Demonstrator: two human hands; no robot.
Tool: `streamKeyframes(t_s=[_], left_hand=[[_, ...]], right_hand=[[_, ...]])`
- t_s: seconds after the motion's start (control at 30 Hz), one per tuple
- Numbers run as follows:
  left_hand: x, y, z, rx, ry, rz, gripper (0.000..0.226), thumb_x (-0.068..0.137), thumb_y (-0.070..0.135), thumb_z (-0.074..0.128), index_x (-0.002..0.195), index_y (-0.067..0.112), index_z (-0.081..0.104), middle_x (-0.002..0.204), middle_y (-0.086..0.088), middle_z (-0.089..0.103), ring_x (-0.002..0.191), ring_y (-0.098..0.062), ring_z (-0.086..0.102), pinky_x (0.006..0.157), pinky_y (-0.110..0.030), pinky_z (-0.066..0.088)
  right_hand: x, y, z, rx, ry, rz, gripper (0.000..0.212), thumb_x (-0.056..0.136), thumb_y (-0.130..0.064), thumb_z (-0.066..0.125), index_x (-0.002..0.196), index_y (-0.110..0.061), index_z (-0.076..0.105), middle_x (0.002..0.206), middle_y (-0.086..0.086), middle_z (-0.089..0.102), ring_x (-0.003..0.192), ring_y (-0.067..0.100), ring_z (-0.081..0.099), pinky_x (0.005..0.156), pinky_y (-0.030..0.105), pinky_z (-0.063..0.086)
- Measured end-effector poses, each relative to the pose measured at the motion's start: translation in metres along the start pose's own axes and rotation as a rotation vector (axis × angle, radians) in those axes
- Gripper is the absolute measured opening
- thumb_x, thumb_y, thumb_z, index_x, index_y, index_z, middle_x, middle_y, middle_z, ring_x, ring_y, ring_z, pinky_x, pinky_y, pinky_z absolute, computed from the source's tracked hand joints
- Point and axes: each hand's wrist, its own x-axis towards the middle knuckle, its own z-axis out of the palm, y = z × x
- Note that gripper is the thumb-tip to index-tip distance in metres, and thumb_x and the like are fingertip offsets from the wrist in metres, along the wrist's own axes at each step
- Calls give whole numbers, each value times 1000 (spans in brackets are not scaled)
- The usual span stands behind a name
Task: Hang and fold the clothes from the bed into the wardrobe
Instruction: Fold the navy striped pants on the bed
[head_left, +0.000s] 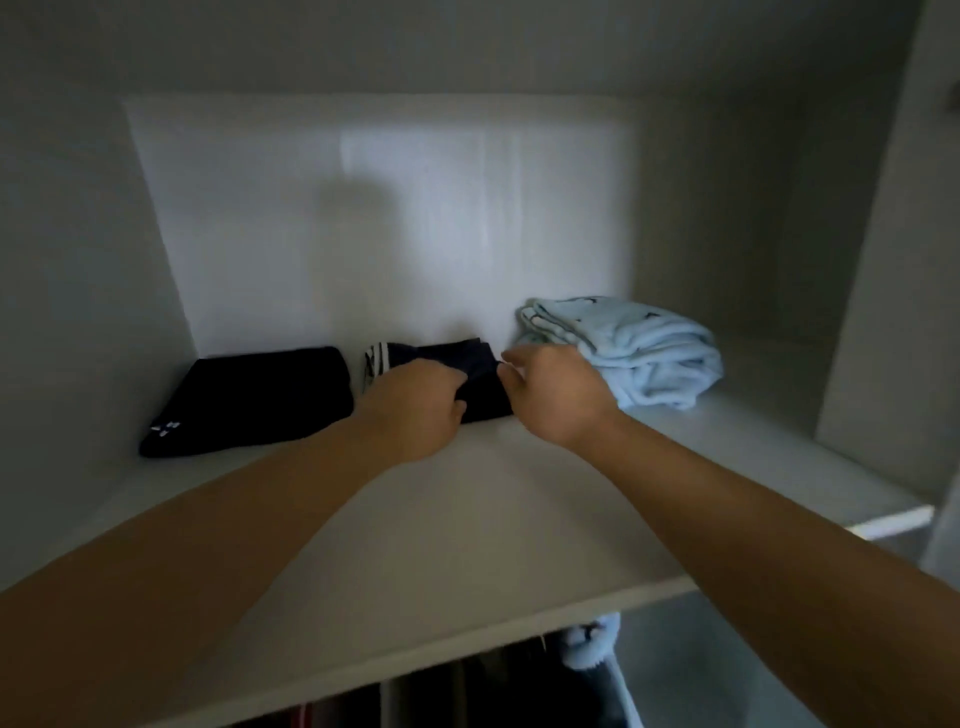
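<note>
While both arms are reaching onto the wardrobe shelf (467, 519), the L hand (415, 405) is gripping the folded navy garment (483, 374) w/ curled fingers; it's lying mid-shelf btwn a black folded garment (260, 395) and a light-blue fleece bundle (639, 348). The R hand (556, 395) is sitting at its right edge, fingers loosely bent; can't tell if it's pinching fabric.

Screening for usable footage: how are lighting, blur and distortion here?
Head view: dim, a brighter patch and soft shadow on the wardrobe back panel; left hand and right hand slightly blurred; navy folded garment loses detail; shelf edges slant, wide-angle.
</note>
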Motion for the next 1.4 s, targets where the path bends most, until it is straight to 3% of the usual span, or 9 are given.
streamKeyframes(t_s=[0.07,0.2,0.3,0.43,0.63,0.8,1.07,1.23,1.4], left_hand=[[-17,32,-22,-11,93,73,20,97,25,52,98,10,65,99,-9,69,94,-29,65,74,-35,50],[-61,104,-59,-147,294,266,28,93,28,57,115,18,70,111,-6,72,103,-28,66,85,-37,53],[-101,162,-75,-430,399,420,27,90,24,67,115,16,73,104,-4,75,96,-22,70,87,-35,54],[-163,254,-81,-803,404,576,21,88,26,64,104,17,76,89,8,74,80,-3,66,79,-15,48],[-268,418,-92,-1275,157,776,18,92,32,64,99,21,76,88,18,72,80,2,69,73,-9,50],[-386,555,-126,-1462,-51,1012,16,94,33,63,98,24,75,84,20,72,80,0,70,71,-9,51],[-613,727,-192,-1570,-367,1312,14,95,32,65,95,23,75,77,18,72,76,-2,70,71,-18,55],[-732,803,-231,-1523,-517,1512,14,93,34,66,94,23,75,75,19,70,74,-2,68,69,-20,54],[-837,885,-253,-1469,-652,1643,7,91,28,70,89,24,76,76,18,71,72,-3,67,67,-20,53]], right_hand=[[-40,-2,-26,46,152,42,26,100,-27,50,91,-10,68,95,11,73,92,30,67,79,41,54],[-140,-1,-88,67,452,197,25,97,-29,58,114,-20,74,109,-2,75,101,18,69,90,30,52],[-225,-7,-138,7,522,298,24,97,-28,60,114,-20,74,111,-4,75,101,15,69,92,32,53],[-346,-26,-209,-190,578,427,23,97,-27,62,114,-19,75,109,-6,75,96,9,66,86,23,52],[-529,-73,-307,-445,707,676,21,97,-29,61,110,-21,75,103,-9,75,91,5,67,83,29,54],[-695,-139,-380,-672,819,878,19,97,-28,63,109,-21,76,101,-11,74,89,3,65,73,15,51],[-941,-270,-469,-910,876,1229,19,97,-29,60,107,-23,76,90,-23,67,73,-18,56,72,0,42],[-1057,-324,-504,-1017,979,1333,16,98,-25,62,103,-20,76,92,-14,75,80,1,66,76,22,54],[-1170,-358,-533,-1082,1030,1436,14,96,-22,64,98,-18,77,84,-14,74,79,-5,61,72,7,47]])
